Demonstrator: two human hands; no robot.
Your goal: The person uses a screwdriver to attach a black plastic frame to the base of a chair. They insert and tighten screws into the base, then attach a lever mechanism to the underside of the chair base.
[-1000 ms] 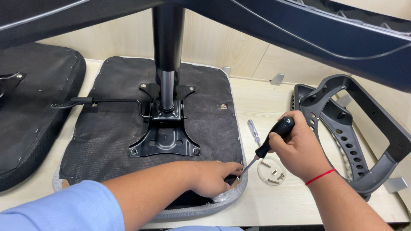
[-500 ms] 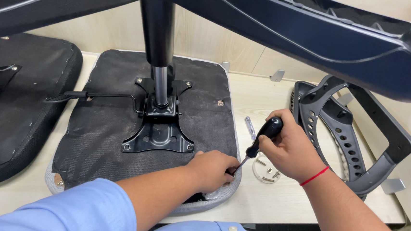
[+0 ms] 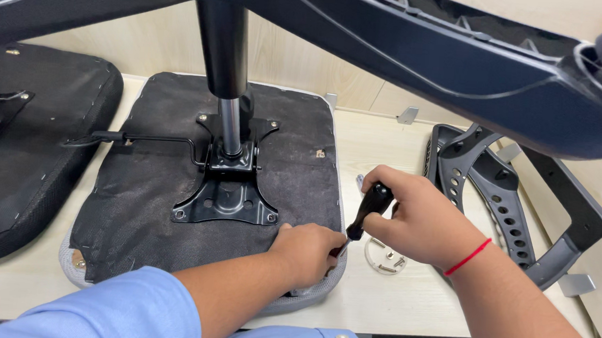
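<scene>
The right hand (image 3: 421, 223) gripped a black-handled screwdriver (image 3: 365, 212), angled down toward the near right corner of the upturned seat cushion (image 3: 149, 215). The left hand (image 3: 306, 250) was curled at that corner, seemingly steadying the tip. Just right lay a small white dish (image 3: 384, 256) of screws; beyond it, a black armrest frame (image 3: 517, 205) crowded the table edge.

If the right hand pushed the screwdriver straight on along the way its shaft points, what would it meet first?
Probably the left hand: the screwdriver in the right hand slants down-left, and its tip disappears at the left fingers, which rest on the seat cushion near its corner. The cushion lies just beyond.
</scene>
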